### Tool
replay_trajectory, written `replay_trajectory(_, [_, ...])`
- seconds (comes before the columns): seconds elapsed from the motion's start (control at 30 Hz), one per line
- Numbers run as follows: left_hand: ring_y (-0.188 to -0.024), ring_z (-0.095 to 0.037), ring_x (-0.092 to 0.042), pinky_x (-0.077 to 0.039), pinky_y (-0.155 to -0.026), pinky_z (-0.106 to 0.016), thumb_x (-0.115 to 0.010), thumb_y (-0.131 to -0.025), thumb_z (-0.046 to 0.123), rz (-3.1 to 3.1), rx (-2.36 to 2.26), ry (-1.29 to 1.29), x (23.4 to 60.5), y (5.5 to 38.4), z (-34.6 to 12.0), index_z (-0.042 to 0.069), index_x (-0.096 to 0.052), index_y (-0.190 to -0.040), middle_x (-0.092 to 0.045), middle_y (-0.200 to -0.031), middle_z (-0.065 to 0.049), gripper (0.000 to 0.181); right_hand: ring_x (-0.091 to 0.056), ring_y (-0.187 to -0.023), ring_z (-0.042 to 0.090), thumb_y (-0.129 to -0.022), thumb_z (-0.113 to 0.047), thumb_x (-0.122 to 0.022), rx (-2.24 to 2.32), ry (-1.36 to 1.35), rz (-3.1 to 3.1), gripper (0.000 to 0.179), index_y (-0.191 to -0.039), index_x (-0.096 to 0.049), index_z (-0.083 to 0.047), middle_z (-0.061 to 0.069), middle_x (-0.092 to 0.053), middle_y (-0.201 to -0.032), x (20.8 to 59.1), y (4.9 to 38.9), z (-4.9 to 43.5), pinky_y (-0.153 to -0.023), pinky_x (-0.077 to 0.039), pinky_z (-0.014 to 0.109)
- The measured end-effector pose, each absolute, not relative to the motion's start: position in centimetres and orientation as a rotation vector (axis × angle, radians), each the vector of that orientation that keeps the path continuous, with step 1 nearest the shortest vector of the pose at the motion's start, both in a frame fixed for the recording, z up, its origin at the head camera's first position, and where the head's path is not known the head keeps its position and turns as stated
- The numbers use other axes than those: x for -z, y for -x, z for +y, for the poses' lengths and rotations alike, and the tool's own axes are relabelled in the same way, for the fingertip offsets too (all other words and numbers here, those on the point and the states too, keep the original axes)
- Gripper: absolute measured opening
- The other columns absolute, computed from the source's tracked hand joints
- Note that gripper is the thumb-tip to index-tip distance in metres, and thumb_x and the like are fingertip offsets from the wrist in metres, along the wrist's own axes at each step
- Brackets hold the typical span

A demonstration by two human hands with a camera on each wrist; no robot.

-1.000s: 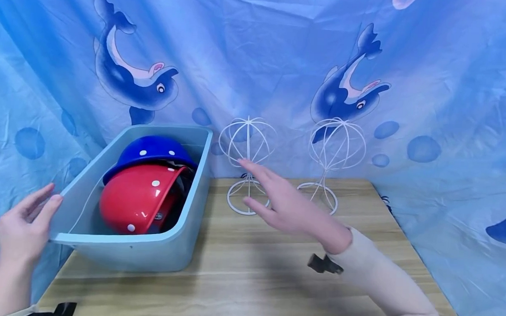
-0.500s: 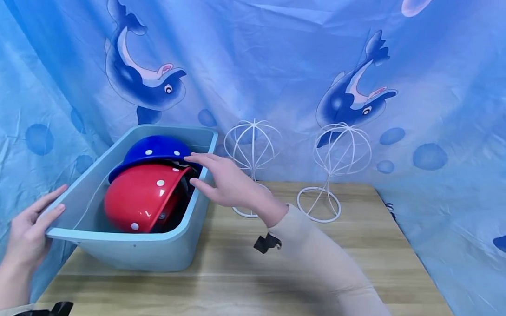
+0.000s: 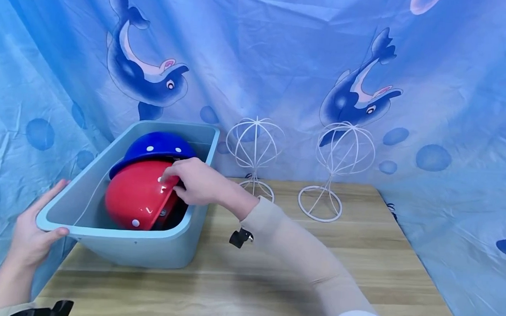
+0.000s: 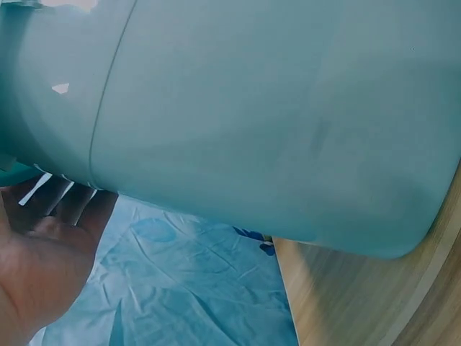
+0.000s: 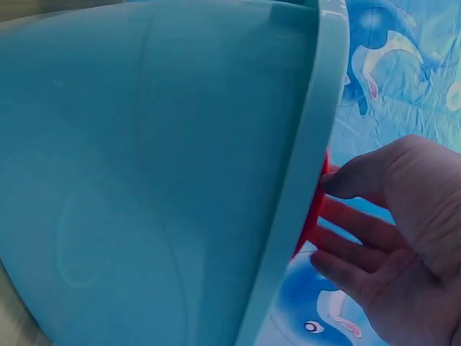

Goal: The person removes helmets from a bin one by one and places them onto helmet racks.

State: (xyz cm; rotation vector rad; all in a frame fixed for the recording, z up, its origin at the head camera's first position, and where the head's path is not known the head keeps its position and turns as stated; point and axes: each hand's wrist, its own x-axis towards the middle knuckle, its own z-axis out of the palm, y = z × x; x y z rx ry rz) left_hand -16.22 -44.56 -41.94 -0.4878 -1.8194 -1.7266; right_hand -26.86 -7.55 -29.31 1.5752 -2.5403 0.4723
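In the head view a light-blue plastic bin (image 3: pixel 120 246) stands at the left of the table. Inside it a glossy red helmet (image 3: pixel 134 195) with white dots lies on its side, in front of a blue helmet (image 3: pixel 159 144) with white dots. My right hand (image 3: pixel 199 181) reaches over the bin's right rim and pinches the red helmet's edge, fingers on the shell and thumb at the opening. Only a sliver of the red helmet (image 5: pixel 315 209) shows past the bin in the right wrist view. My left hand (image 3: pixel 30 238) grips the bin's near-left corner.
Two white wire stands, one left (image 3: pixel 255 149) and one right (image 3: pixel 329 174), with round tops and ring bases, stand at the back of the wooden table (image 3: pixel 316 253). A blue curtain (image 3: pixel 261 51) with dolphin prints hangs behind and at the sides.
My right hand has moved left from before the wire stands to the bin and taken hold of the red helmet's edge. My left hand's thumb has shifted down around the bin's corner.
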Motion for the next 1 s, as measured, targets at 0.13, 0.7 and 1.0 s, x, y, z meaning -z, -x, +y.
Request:
replay_trajectory(0.13, [-0.132, -0.005, -0.058, -0.044, -0.097, -0.009, -0.099, -0.067, 0.002, -1.846, 1.689, 0.478, 41.7, 16.4, -44.6, -0.011, -0.042, -0.156, -0.062, -0.154, 0.004, 0.107, -0.065, -0.125, 0.01, -0.099, -0.01, -0.069, -0.321, -1.577, -2.602, 0.036, -0.134, -0.075, -0.017, -0.003, -0.074, -0.131, 29.1, 27.2, -8.3, -0.106, -0.05, 0.017])
replay_trajectory(0.7, [-0.118, 0.004, -0.064, -0.045, -0.09, -0.004, -0.107, -0.054, 0.011, -2.022, 1.313, 0.325, 41.8, 16.2, -44.8, -0.006, -0.055, -0.15, -0.066, -0.146, 0.016, 0.111, -0.066, -0.119, 0.013, -0.106, -0.02, -0.065, 0.076, -1.757, -2.314, 0.031, -0.136, -0.074, -0.019, 0.0, -0.074, -0.125, 29.6, 29.1, -8.5, -0.104, -0.052, 0.02])
replay_trajectory(1.0, [-0.112, 0.009, -0.06, -0.042, -0.084, 0.001, -0.106, -0.058, 0.014, -2.101, 1.194, 0.214, 41.7, 16.2, -44.5, 0.005, -0.059, -0.151, -0.063, -0.14, 0.028, 0.105, -0.057, -0.135, 0.018, -0.112, -0.013, -0.051, 0.109, -1.721, -2.185, 0.035, -0.144, -0.064, -0.017, 0.004, -0.064, -0.137, 29.8, 30.0, -7.8, -0.116, -0.049, 0.028])
